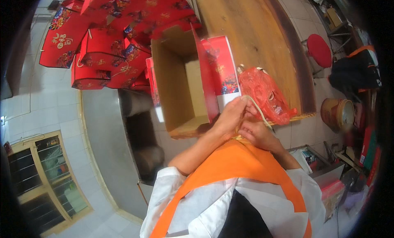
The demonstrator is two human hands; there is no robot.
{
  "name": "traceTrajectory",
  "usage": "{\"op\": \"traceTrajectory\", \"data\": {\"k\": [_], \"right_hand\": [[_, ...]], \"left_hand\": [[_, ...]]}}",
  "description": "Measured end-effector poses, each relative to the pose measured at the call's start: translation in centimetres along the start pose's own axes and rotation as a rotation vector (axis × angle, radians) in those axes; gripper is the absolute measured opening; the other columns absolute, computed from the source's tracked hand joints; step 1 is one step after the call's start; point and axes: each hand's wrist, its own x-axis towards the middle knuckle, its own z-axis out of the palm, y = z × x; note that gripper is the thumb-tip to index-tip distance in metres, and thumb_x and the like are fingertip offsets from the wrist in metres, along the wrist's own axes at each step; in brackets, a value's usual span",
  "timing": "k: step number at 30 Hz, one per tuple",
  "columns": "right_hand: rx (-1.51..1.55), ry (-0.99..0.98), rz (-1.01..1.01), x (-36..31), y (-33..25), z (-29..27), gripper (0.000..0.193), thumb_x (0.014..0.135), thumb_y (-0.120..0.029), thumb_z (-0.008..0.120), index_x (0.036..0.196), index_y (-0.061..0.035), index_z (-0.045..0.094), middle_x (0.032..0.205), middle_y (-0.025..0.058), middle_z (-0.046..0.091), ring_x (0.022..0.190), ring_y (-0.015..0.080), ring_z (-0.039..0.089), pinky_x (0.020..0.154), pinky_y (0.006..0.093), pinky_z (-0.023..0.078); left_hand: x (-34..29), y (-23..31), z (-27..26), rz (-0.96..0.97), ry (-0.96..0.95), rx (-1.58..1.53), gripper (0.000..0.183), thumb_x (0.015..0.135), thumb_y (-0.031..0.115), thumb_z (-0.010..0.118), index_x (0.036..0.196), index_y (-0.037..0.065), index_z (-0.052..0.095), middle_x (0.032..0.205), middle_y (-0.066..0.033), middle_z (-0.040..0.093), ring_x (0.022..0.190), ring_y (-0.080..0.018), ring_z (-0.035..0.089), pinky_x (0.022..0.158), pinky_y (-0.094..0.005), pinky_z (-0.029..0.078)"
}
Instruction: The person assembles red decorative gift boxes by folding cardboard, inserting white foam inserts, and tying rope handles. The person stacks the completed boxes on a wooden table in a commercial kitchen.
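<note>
Close in front of my orange apron, both hands come together over the near edge of the wooden table. Between the fingertips of my left hand [230, 115] a thin pale cord [257, 107] is pinched, and it curves down past the other hand. My right hand [257, 134] is closed, its fingers bent against the left ones and apparently on the same cord; its fingertips are partly hidden. Just left of them stands an open red cardboard box [177, 96], brown inside. A red plastic bag [264, 94] with pale cords in it lies just beyond my right hand.
Several red printed gift boxes [104, 47] with cord handles are piled at the far left. A flat red printed sheet [221, 65] lies on the wooden table [254, 24]. At the right stand a red-topped stool [319, 51] and a round bucket [337, 114].
</note>
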Motion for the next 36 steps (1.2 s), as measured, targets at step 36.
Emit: {"op": "traceTrajectory", "data": {"k": [36], "right_hand": [[0.140,0.408,-0.100,13.9,1.7,-3.6,0.021,0.083,-0.007,0.052,0.102,-0.0028,0.059,0.086,0.0092,0.064,0.076,0.0142,0.061,0.067,0.0265,0.047]], "left_hand": [[4.5,9.9,-11.9,0.087,0.378,0.529,0.039,0.083,0.013,0.052,0.118,-0.003,0.043,0.108,-0.0113,0.055,0.094,-0.0181,0.054,0.081,-0.0300,0.043]]}}
